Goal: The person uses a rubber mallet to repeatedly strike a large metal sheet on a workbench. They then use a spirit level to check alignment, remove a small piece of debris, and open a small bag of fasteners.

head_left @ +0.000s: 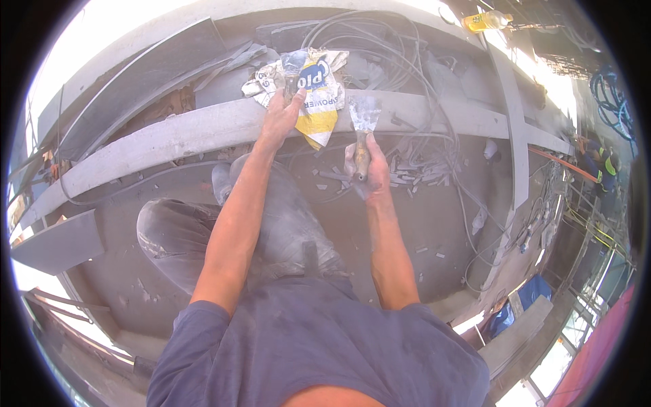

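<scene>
My right hand is closed round the worn handle of a putty knife. Its wide metal blade points away from me and carries whitish smears. Further left, my left hand grips the dark handle of a second putty knife, whose blade lies over a crumpled bag. This white, yellow and blue bag is draped over a long pale beam, and my left fingers are at its near side. What is in the bag is hidden.
Grey cables loop across the beam and floor. Offcuts litter the floor beyond my right hand. Grey boards lean at the far left. A yellow bottle stands at the far right, and a person is at the right edge.
</scene>
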The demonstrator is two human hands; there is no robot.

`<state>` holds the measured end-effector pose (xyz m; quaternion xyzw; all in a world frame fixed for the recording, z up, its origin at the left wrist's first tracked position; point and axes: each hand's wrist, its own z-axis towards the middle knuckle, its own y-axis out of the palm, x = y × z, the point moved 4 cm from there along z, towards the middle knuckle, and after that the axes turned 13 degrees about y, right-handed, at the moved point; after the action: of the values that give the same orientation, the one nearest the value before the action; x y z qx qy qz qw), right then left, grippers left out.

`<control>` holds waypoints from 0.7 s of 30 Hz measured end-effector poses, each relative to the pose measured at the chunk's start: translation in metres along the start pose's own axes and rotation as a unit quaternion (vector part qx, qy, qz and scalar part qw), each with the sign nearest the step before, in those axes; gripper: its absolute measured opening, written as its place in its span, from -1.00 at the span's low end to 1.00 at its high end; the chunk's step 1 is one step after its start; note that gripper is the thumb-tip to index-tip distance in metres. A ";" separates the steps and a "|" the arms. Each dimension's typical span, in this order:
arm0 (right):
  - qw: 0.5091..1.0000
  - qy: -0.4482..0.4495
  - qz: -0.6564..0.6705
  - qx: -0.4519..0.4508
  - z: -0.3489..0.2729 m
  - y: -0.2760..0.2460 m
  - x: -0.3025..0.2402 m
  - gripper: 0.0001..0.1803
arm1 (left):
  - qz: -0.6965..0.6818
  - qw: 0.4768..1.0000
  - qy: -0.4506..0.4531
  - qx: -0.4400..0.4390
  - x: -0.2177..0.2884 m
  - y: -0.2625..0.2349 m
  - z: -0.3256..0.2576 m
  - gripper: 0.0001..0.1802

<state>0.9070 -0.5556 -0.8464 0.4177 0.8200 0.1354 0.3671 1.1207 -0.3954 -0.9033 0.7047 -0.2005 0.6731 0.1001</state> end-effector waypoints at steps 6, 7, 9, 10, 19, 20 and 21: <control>0.991 -0.098 -0.083 0.048 0.037 0.092 -0.019 -0.43 | -0.057 0.998 -0.040 -0.003 0.029 0.013 -0.020 -0.46; 0.986 -0.104 -0.114 0.056 0.044 0.097 -0.018 -0.43 | -0.080 0.996 -0.036 0.008 0.033 0.014 -0.021 -0.46; 0.975 -0.115 -0.175 0.075 0.056 0.099 -0.015 -0.44 | -0.158 0.985 -0.068 0.032 0.053 0.019 -0.031 -0.43; 0.977 -0.119 -0.167 0.065 0.060 0.100 -0.014 -0.44 | -0.194 0.976 -0.085 0.047 0.062 0.018 -0.035 -0.41; 0.871 -0.251 -0.399 0.136 0.063 0.090 -0.008 -0.58 | 0.001 0.976 -0.192 -0.098 0.075 0.023 -0.051 -0.32; 0.848 -0.277 -0.431 0.137 0.058 0.093 -0.004 -0.60 | -0.046 0.976 -0.200 -0.073 0.074 0.022 -0.051 -0.34; 0.822 -0.303 -0.462 0.137 0.051 0.101 -0.004 -0.61 | -0.092 0.973 -0.206 -0.048 0.070 0.021 -0.051 -0.37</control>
<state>1.0041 -0.5013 -0.8265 0.0558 0.7746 -0.2973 0.5554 1.0665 -0.4040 -0.8332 0.8380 -0.1828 0.4913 0.1520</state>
